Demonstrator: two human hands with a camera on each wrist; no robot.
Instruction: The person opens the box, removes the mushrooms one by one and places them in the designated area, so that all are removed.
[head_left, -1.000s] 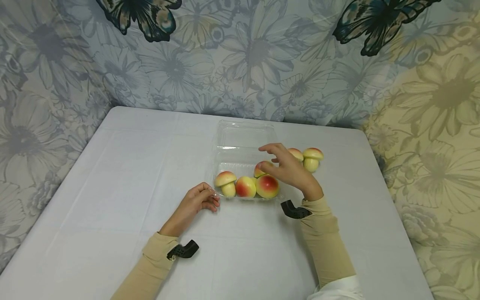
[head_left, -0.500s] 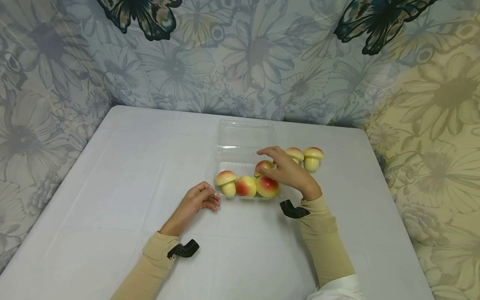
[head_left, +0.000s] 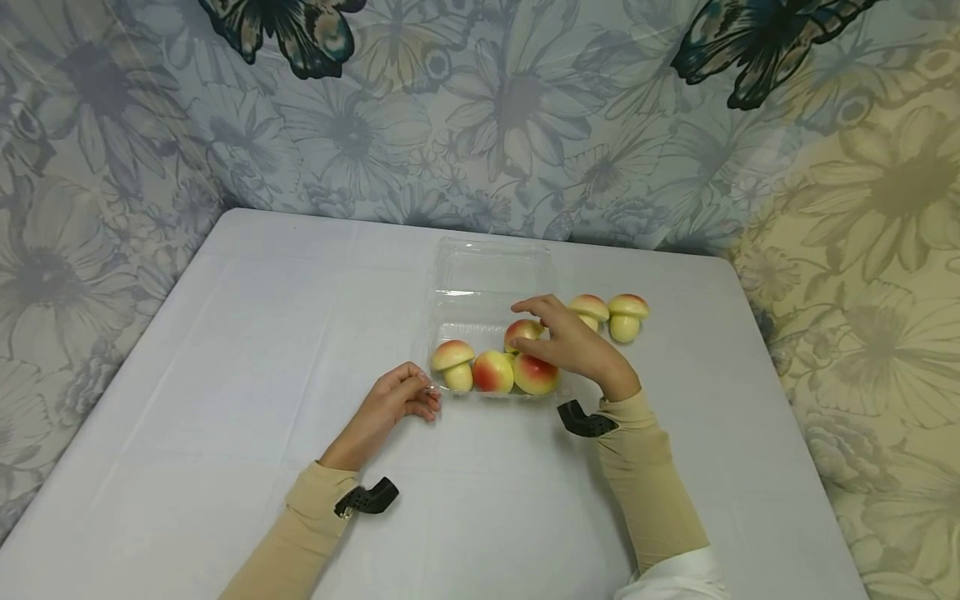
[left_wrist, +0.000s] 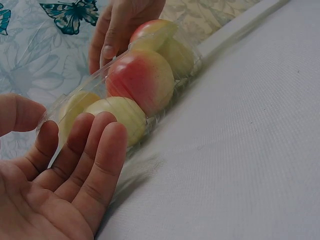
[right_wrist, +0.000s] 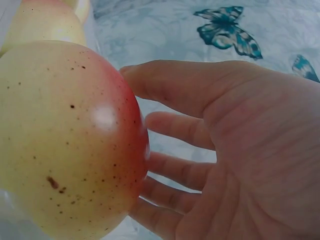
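In the head view, my left hand (head_left: 397,393) pinches the near left corner of a hinged clear plastic container (head_left: 468,312) between thumb and forefinger; its other fingers curve loosely below the rim. Several artificial mushrooms with red-and-yellow caps lie inside: a left one (head_left: 452,365), a middle one (head_left: 492,372), a front right one (head_left: 536,375) and one behind it (head_left: 521,333). My right hand (head_left: 581,346) reaches over the right side, thumb at that rear mushroom, fingers spread. The front right mushroom (right_wrist: 70,145) fills much of the right wrist view and hides the one behind.
Two more mushrooms, one partly behind my right hand (head_left: 590,308) and one fully visible (head_left: 627,318), lie on the white-covered table (head_left: 225,375) right of the container. The container's lid (head_left: 493,267) lies folded back. A flowered wall covering (head_left: 517,125) rises behind the table.
My right hand has shifted slightly left and down, and the rear mushroom in the container has moved a little left with it. The left hand keeps its place at the corner.
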